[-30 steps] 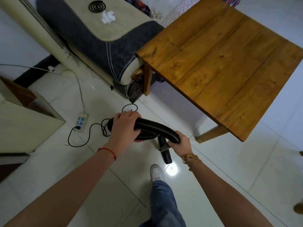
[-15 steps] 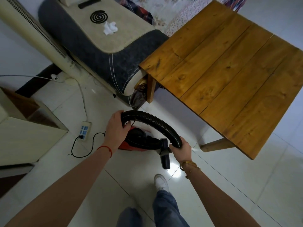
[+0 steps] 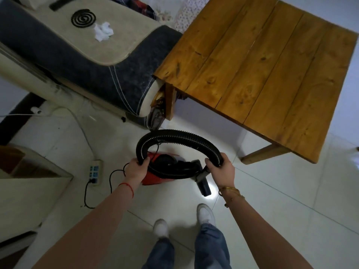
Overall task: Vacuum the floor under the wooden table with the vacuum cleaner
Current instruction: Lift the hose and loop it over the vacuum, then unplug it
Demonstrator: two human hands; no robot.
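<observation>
White glossy tile floor [image 3: 272, 200], wooden tabletop [image 3: 262, 61] upper right, four planks, one leg visible at the near left corner and another at the right. Vacuum cleaner [image 3: 165, 171] sits on the floor just in front of the table, between the hands: red body, black top, mostly hidden behind the hose loop. Black ribbed hose [image 3: 174, 134] arcs up in a hoop. Left hand [image 3: 136, 169] curled tight around one end of the loop, right hand [image 3: 221, 169] wrapped around the other end near the rigid black nozzle [image 3: 203, 186], which points down at the floor (bright glare spot right beside it). Black cord [image 3: 97, 191] runs from the vacuum to a power strip [image 3: 95, 171] on the left. Grey-and-beige sofa [image 3: 81, 61] upper left, butting against the table corner. Floor under the table in shadow, can't make out detail. Two white shoes [image 3: 206, 212] at bottom
</observation>
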